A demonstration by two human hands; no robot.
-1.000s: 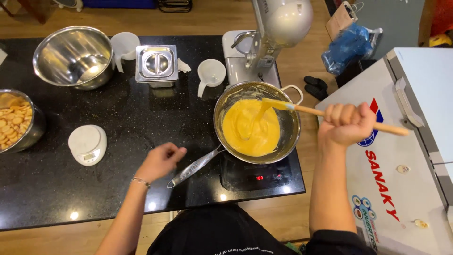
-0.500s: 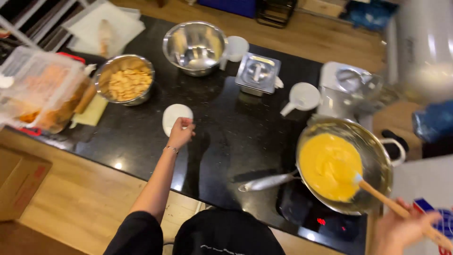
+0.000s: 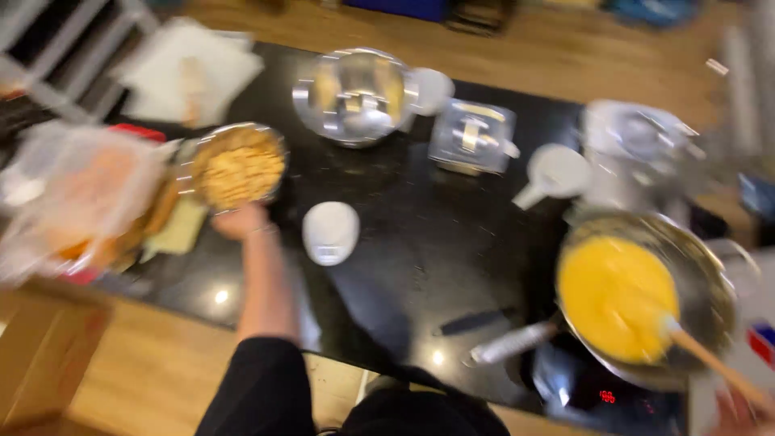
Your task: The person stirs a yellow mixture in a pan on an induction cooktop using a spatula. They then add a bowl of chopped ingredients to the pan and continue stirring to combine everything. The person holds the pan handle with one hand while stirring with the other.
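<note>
**Spotter:** Black stone counter (image 3: 420,242), wooden floor around it. What do you have around the pan?

**Operator:** Everything is smeared by motion, so I read shapes only. I take the pan (image 3: 694,266) as my mark; it sits on the cooktop (image 3: 597,396) at the counter's near right corner, full of yellow batter (image 3: 617,295). Its metal handle (image 3: 513,343) points left along the near edge. A wooden spoon (image 3: 710,363) stands in the batter, its shaft running off toward the lower right corner.

**Spotter:** Hands?

**Operator:** My right hand (image 3: 739,416) is barely in frame at the end of the spoon's shaft; I cannot tell how its fingers sit. My left hand (image 3: 240,220) is far left of the pan, touching the near rim of the bowl of tan crumbs (image 3: 240,165). Whether the fingers are spread or closed on that rim, I cannot tell.

**Spotter:** Open room?

**Operator:** Bare stone lies between the pan and a small white round lid (image 3: 331,232), which sits just right of my left hand. Behind the pan stand a white cup (image 3: 557,171) and a square metal tin (image 3: 472,136); further left, a large steel bowl (image 3: 355,95). Plastic bags (image 3: 81,194) crowd the counter's far left end.
</note>
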